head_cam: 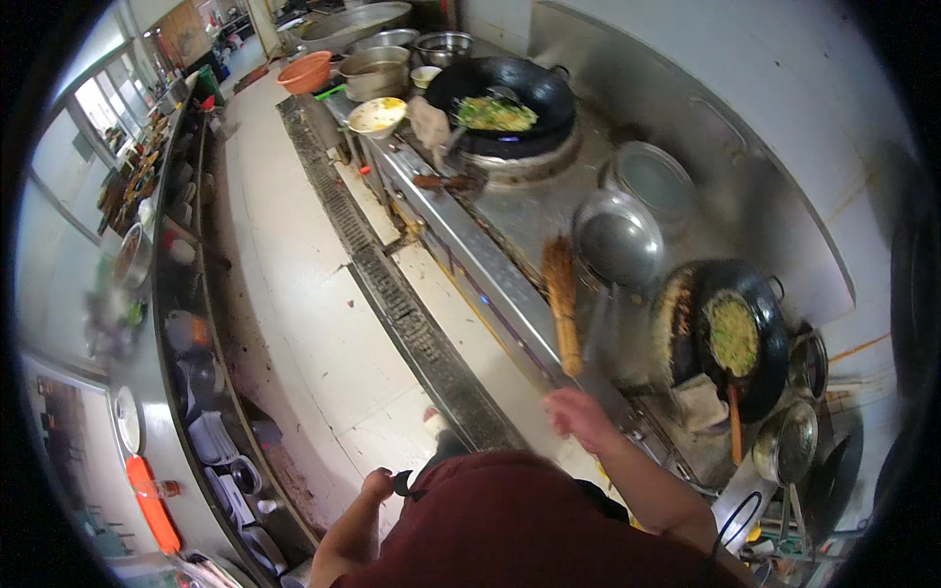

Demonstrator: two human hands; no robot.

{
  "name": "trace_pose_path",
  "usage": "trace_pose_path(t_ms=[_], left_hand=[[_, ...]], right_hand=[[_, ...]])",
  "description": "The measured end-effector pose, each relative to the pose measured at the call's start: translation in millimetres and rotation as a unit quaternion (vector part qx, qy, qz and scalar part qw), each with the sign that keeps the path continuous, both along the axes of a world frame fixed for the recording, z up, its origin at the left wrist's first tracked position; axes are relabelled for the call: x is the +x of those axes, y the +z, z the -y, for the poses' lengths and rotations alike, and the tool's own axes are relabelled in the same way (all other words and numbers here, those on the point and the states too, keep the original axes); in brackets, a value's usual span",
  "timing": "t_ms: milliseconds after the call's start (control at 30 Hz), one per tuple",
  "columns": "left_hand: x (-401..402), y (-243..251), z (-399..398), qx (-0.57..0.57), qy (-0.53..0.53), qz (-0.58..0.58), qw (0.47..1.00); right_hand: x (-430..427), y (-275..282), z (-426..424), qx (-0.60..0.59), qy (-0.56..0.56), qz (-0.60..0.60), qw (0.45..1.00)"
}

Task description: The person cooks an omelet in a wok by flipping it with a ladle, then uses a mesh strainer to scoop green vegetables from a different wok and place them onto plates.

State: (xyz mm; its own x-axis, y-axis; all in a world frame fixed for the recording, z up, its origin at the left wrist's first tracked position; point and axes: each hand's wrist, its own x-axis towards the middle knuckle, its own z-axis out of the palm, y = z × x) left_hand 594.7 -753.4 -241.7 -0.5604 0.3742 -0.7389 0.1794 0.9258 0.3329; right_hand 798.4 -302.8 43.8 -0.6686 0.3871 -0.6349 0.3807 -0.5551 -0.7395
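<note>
My right hand point(582, 420) hangs by the front edge of the steel stove point(478, 257), fingers loosely bent, with nothing visible in it. Just beyond it lies a bamboo wok brush point(562, 301). My left hand point(378, 485) is low beside my dark red top, fingers curled. A curved black object point(403, 483) shows right at its fingers; I cannot tell whether it is held. On the right, a black wok point(772, 353) contains chopped food with green bits point(733, 334). A wooden-handled tool point(734, 422) leans out of it, near a folded cloth point(700, 402).
Further along, another wok point(548, 88) with greens stands over a blue flame. A large ladle point(616, 239) and a round metal pot point(653, 176) lie between the woks. A floor drain grate point(367, 264) runs along the stove. Shelves with dishes point(213, 437) line the left, under a steel counter point(158, 411).
</note>
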Motion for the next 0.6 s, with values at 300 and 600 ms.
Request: trace_pose_path(t_ms=[300, 600], left_hand=[[-210.2, 0.1, -5.6, 0.025, -0.038, -0.092, 0.995], [-320.9, -23.4, -54.7, -0.009, 0.005, 0.006, 1.0]], right_hand=[[-192.5, 19.0, -7.7, 0.08, 0.018, -0.002, 0.997], [-339.9, -2.3, -87.9, 0.142, -0.002, 0.017, 0.99]])
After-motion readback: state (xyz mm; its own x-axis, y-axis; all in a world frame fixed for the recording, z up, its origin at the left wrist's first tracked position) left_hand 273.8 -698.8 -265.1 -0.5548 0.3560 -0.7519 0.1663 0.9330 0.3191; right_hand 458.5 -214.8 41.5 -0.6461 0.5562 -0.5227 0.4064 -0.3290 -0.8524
